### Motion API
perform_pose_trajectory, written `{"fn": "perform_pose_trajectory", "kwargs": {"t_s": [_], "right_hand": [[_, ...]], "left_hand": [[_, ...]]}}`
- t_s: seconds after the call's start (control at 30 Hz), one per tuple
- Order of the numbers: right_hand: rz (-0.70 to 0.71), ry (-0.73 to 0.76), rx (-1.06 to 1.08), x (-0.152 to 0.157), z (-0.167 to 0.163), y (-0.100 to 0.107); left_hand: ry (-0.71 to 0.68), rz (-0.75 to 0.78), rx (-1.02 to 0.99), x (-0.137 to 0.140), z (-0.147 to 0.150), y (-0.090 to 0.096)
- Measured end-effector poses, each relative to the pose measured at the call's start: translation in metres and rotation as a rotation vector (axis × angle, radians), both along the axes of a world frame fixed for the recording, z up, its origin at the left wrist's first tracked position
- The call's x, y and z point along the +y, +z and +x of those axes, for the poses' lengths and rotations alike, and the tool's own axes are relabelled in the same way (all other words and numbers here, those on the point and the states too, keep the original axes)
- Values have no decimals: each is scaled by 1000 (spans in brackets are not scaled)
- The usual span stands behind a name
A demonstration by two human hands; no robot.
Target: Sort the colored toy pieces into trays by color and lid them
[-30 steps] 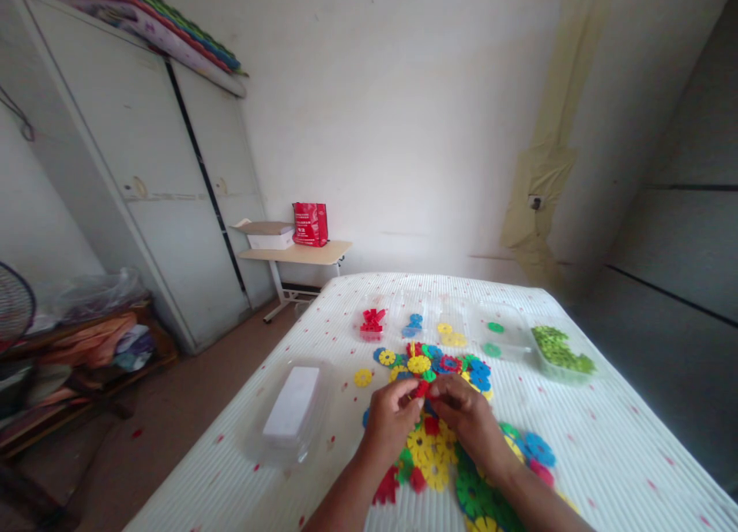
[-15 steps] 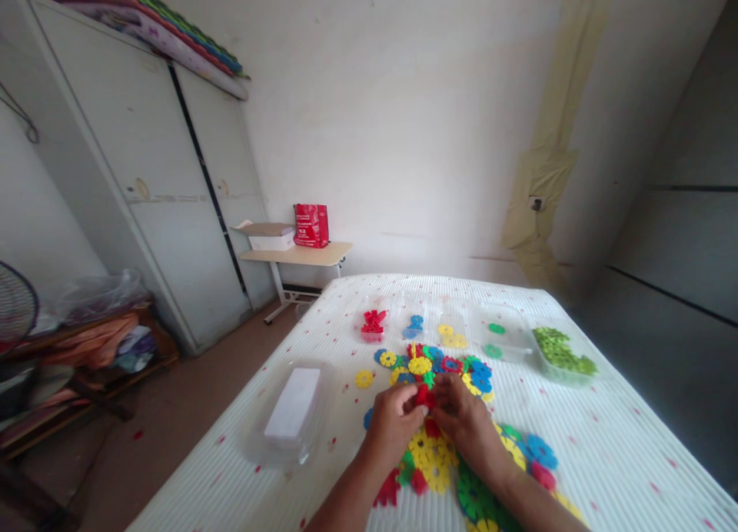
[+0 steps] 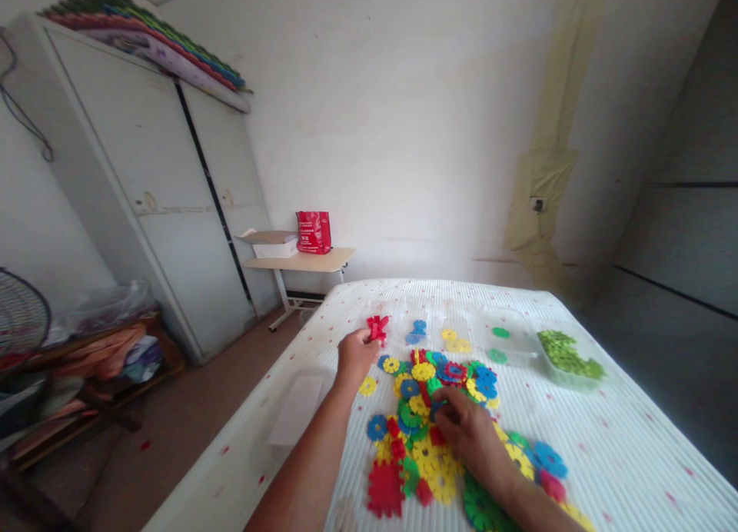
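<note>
My left hand reaches over the small clear box of red plastic pieces, its fingers closed on a red piece at the near side. The fingertips partly merge with the heap of red there. Above the pile of snowflake discs and other interlocking pieces hovers my right hand, fingers curved and apart, close to a blue disc and a red piece. Its palm hides part of the pile. Discs in the pile are yellow, blue, green and red. A larger red square piece lies at the near left.
Clear boxes with blue discs, yellow discs and green discs stand in a row behind the pile. At right is a tub of green bits. A white block in a clear lid lies left, partly behind my left forearm.
My left hand has left the pile and moved forward and left to the red box. My right hand stays over the pile, now apart from the left. The view has shifted slightly.
</note>
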State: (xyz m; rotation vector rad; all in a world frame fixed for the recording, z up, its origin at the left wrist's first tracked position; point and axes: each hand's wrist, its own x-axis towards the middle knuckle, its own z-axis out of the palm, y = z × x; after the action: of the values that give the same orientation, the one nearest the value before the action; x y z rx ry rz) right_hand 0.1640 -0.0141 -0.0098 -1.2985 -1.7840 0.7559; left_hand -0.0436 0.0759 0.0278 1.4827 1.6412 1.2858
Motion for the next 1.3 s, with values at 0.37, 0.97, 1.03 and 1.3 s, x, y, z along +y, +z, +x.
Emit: {"fn": "perform_pose_trajectory", "kwargs": {"t_s": [0.37, 0.97, 1.03, 1.3], "right_hand": [[61, 12, -78, -3, 1, 0], [169, -124, -432, 51, 11, 23], [128, -159, -556, 60, 0, 26], [-3, -236, -810, 78, -33, 18]], "left_hand": [[62, -20, 79, 68, 8, 1], [-77, 190, 382, -60, -10, -78], [-70, 209, 350, -59, -9, -79], [-43, 204, 281, -59, -10, -75]]}}
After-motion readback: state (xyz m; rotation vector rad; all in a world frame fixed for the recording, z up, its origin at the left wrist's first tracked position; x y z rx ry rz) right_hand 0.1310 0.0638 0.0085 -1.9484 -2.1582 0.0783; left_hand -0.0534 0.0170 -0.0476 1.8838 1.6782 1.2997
